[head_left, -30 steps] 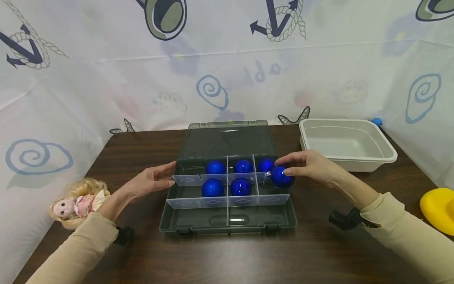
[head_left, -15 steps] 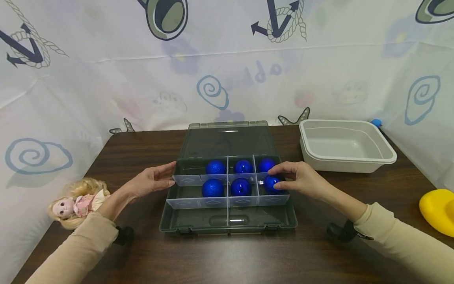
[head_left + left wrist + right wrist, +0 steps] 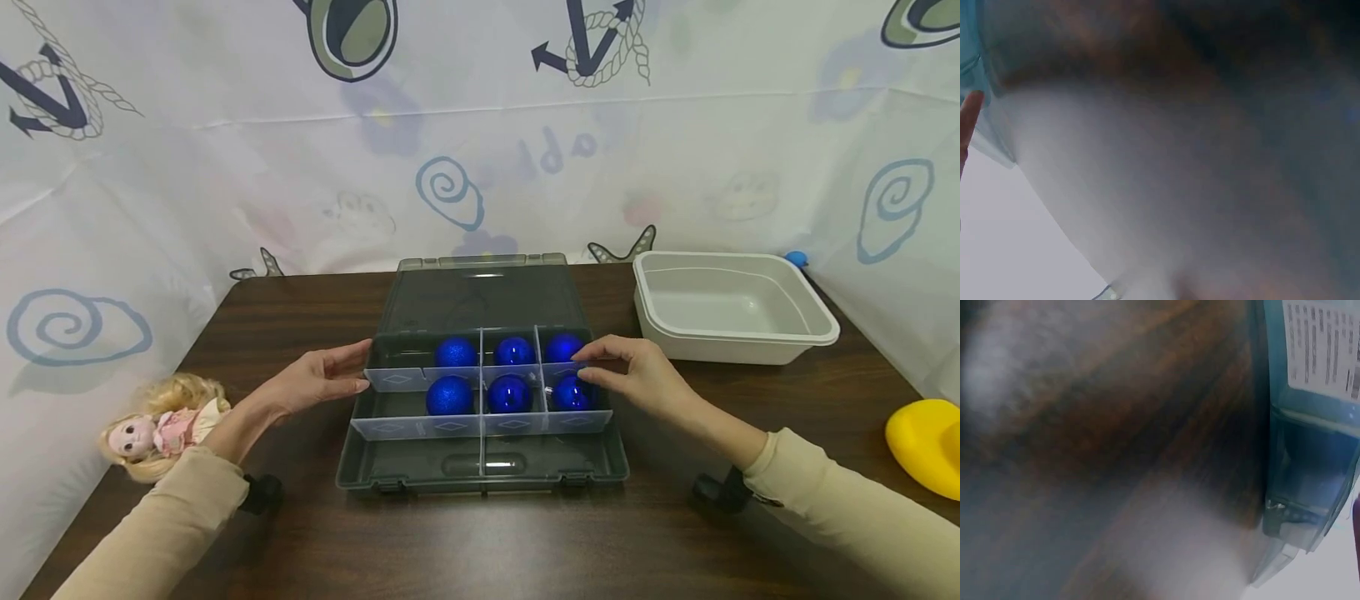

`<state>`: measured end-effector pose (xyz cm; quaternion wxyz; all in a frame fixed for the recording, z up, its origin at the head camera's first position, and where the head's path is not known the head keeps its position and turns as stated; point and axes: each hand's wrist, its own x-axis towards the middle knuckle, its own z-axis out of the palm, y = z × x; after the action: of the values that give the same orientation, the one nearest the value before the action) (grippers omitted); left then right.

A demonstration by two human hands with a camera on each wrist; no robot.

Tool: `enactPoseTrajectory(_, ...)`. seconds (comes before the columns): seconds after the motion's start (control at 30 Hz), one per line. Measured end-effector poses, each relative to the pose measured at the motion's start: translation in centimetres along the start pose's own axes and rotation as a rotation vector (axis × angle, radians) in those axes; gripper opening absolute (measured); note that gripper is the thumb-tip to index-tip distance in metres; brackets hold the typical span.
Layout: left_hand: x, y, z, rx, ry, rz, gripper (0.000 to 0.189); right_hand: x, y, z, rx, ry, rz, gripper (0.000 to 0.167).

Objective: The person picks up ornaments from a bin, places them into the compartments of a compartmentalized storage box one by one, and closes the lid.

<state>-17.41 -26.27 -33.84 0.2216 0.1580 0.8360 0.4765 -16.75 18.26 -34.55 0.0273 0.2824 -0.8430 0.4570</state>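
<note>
At right edge, yellow object [image 3: 926, 448] cropped; right hand [image 3: 637, 377] overlaps blue ball [image 3: 572, 395].

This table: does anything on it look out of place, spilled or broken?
Nothing looks spilled or broken: six blue balls sit in the box, each partitioned off. Perhaps the doll seems odd, lying off to the left, apart from them.

The head view is softly lit, glare streaking the case [image 3: 412, 460] at six o'clock; wrist views blur heavily, the right clearing around a label [image 3: 1322, 350] at two o'clock.
</note>
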Motion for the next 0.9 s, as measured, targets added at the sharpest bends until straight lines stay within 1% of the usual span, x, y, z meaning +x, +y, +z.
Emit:
enactPoseTrajectory(0.1, 0.1, -0.1, -0.5, 0.044, -0.015, 0.010, 0.075, 0.8, 0.4, -0.2, 0.013, 0.076, 0.086, 0.018)
enactPoseTrajectory(0.17, 0.2, 0.0, -1.0, 0.044, -0.017, 0.003, 0.071, 1.5, 0.7, -0.3, 0.045, 0.112, 0.153, 0.023)
enactPoseTrajectory(0.23, 0.5, 0.3, -1.4, 0.035, 0.007, -0.018, 0.068, 2.2, 1.1, -0.4, 0.087, 0.134, 0.226, 0.029)
enactPoseTrajectory(0.3, 1.0, 0.6, -1.8, 0.007, 0.049, -0.043, 0.065, 3.0, 1.5, -0.4, 0.138, 0.149, 0.289, 0.034)
enactPoseTrajectory(0.43, 2.8, 0.9, -2.5, -0.094, 0.141, -0.096, 0.062, 4.5, 2.1, -0.2, 0.244, 0.169, 0.385, 0.041)
enactPoseTrajectory(0.53, 4.6, 0.8, -3.1, -0.160, 0.173, -0.123, 0.059, 5.7, 2.6, -0.1, 0.285, 0.179, 0.439, 0.044)
enactPoseTrajectory(0.63, 6.2, 0.6, -3.6, -0.207, 0.175, -0.148, 0.060, 6.8, 3.0, 0.0, 0.323, 0.193, 0.484, 0.045)
enactPoseTrajectory(0.73, 7.7, 0.4, -3.9, -0.253, 0.159, -0.165, 0.062, 7.8, 3.6, 0.0, 0.362, 0.203, 0.533, 0.047)
enactPoseTrajectory(0.9, 9.5, 0.4, -4.1, -0.321, 0.156, -0.200, 0.060, 8.9, 4.2, -0.3, 0.408, 0.186, 0.615, 0.051)
